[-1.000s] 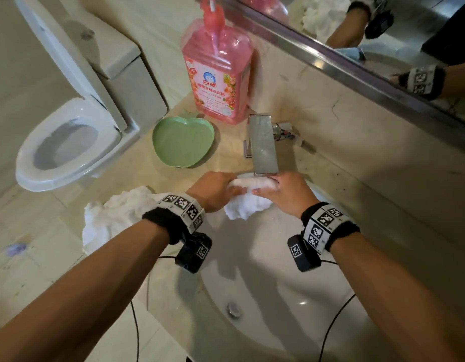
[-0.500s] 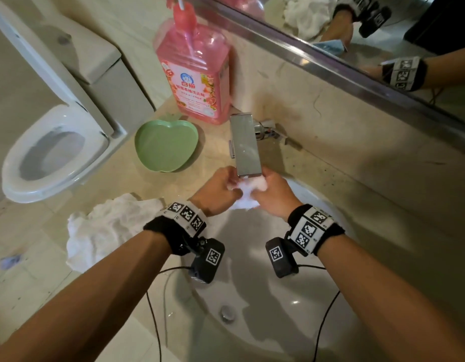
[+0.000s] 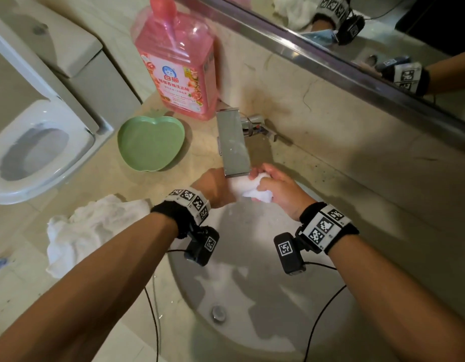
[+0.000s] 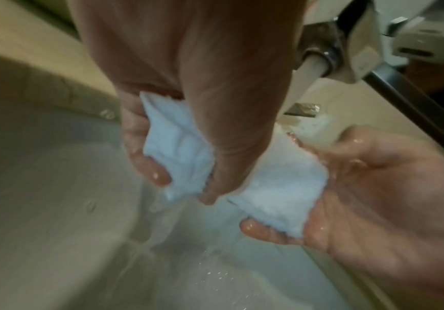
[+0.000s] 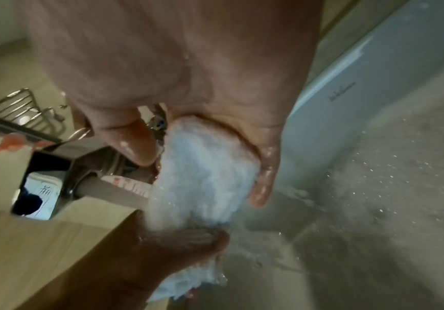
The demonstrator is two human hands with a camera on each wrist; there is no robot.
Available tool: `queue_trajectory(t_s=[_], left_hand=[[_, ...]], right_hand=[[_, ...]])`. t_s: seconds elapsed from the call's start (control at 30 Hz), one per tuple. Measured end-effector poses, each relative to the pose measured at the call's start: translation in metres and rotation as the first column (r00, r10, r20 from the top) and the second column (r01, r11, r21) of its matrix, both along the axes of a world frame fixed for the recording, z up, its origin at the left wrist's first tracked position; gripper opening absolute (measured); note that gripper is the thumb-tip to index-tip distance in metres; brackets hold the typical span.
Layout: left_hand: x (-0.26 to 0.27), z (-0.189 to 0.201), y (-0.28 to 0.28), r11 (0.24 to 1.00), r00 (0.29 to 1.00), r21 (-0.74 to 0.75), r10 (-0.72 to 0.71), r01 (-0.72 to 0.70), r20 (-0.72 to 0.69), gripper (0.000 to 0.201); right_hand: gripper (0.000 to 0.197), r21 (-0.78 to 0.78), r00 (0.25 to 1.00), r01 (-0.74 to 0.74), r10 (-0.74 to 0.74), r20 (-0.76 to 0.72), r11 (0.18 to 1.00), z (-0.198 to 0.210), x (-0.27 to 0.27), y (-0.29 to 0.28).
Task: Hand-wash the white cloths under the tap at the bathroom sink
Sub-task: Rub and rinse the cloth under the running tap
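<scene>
A small wet white cloth point(image 3: 248, 188) is bunched between both hands just under the spout of the steel tap point(image 3: 232, 142), above the white sink point(image 3: 252, 296). My left hand point(image 3: 215, 188) grips its left end, with fingers and thumb curled round the cloth point(image 4: 178, 151). My right hand point(image 3: 275, 188) grips the right end point(image 5: 207, 174), thumb on top. Water runs off the cloth into the basin. A second white cloth point(image 3: 87, 228) lies crumpled on the counter left of the sink.
A pink detergent bottle point(image 3: 176, 64) stands behind the tap, with a green apple-shaped dish point(image 3: 150, 143) beside it. A toilet point(image 3: 35, 142) with its seat down is at the left. The mirror's steel ledge point(image 3: 330, 66) runs along the back wall.
Both hands have drawn closer together under the spout and bunched the cloth tighter. The hanging part of the cloth is now gathered up between them.
</scene>
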State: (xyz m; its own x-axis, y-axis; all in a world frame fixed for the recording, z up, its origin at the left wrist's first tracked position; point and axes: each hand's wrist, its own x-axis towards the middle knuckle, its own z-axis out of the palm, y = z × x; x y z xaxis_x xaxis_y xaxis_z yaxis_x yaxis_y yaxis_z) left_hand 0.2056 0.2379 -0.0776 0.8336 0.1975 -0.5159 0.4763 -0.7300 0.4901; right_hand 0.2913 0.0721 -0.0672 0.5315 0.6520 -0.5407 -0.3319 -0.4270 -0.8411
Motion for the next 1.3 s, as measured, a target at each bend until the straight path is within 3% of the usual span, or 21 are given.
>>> queue_trajectory(t_s=[0.13, 0.2, 0.27, 0.33, 0.43, 0.57, 0.67, 0.77, 0.83, 0.93, 1.03, 1.13, 1.2, 1.3], left_hand=[[-0.015, 0.001, 0.017, 0.988, 0.984, 0.128, -0.105, 0.086, 0.144, 0.069], [-0.026, 0.008, 0.025, 0.985, 0.975, 0.112, -0.146, 0.128, 0.169, 0.074], [-0.040, 0.016, 0.035, 0.982, 0.964, 0.119, -0.167, 0.145, 0.208, 0.067], [-0.053, 0.023, 0.045, 0.981, 0.964, 0.138, -0.163, 0.136, 0.211, 0.068], [-0.063, 0.028, 0.050, 0.988, 0.993, 0.151, -0.048, 0.031, 0.111, 0.070], [-0.047, 0.019, 0.036, 0.986, 1.000, 0.164, -0.003, 0.002, 0.000, 0.068], [-0.026, 0.009, 0.024, 0.998, 0.998, -0.053, 0.034, -0.031, 0.049, 0.076], [-0.015, 0.006, 0.011, 0.934, 0.984, -0.343, 0.146, -0.102, 0.106, 0.087], [-0.010, 0.005, 0.006, 0.897, 0.981, -0.427, 0.166, -0.109, 0.098, 0.083], [-0.009, 0.008, 0.009, 0.888, 0.983, -0.449, 0.157, -0.097, 0.098, 0.077], [-0.015, 0.012, 0.011, 0.962, 0.983, -0.258, 0.127, -0.090, 0.131, 0.085], [-0.024, 0.015, 0.007, 0.998, 0.993, 0.049, 0.026, -0.032, 0.113, 0.090], [-0.031, 0.021, 0.007, 0.979, 0.994, 0.202, -0.059, 0.039, 0.094, 0.071], [-0.046, 0.035, 0.011, 0.933, 0.962, 0.311, -0.232, 0.179, 0.144, 0.050]], right_hand=[[0.050, -0.080, 0.995, -0.057, 0.050, -0.088, 0.995, -0.005, -0.009, 0.005], [0.064, -0.076, 0.983, -0.110, 0.096, -0.159, 0.991, -0.010, -0.018, 0.016], [0.063, -0.058, 0.978, -0.147, 0.136, -0.161, 0.987, -0.009, -0.027, 0.032], [0.052, -0.065, 0.986, -0.153, 0.148, -0.080, 0.986, -0.005, -0.031, 0.048], [0.041, -0.071, 0.982, -0.108, 0.117, 0.148, 0.992, 0.002, -0.033, 0.062], [0.035, -0.152, 0.902, -0.137, 0.186, 0.389, 0.979, 0.003, -0.031, 0.059], [0.040, -0.259, 0.895, -0.061, 0.168, 0.414, 0.964, 0.004, -0.016, 0.034], [0.079, -0.297, 0.881, 0.057, 0.092, 0.463, 0.953, 0.016, -0.002, 0.013], [0.095, -0.266, 0.866, 0.136, 0.015, 0.499, 0.954, 0.023, 0.005, 0.010], [0.095, -0.232, 0.845, 0.175, -0.025, 0.534, 0.957, 0.033, 0.003, 0.019], [0.083, -0.201, 0.817, 0.172, -0.025, 0.576, 0.964, 0.036, -0.011, 0.029], [0.097, -0.228, 0.844, 0.106, 0.034, 0.535, 0.968, 0.035, -0.021, 0.028], [0.103, -0.253, 0.901, 0.041, 0.074, 0.427, 0.967, 0.037, -0.028, 0.019], [0.070, -0.184, 0.982, -0.060, 0.090, 0.163, 0.981, 0.037, -0.045, 0.003]])
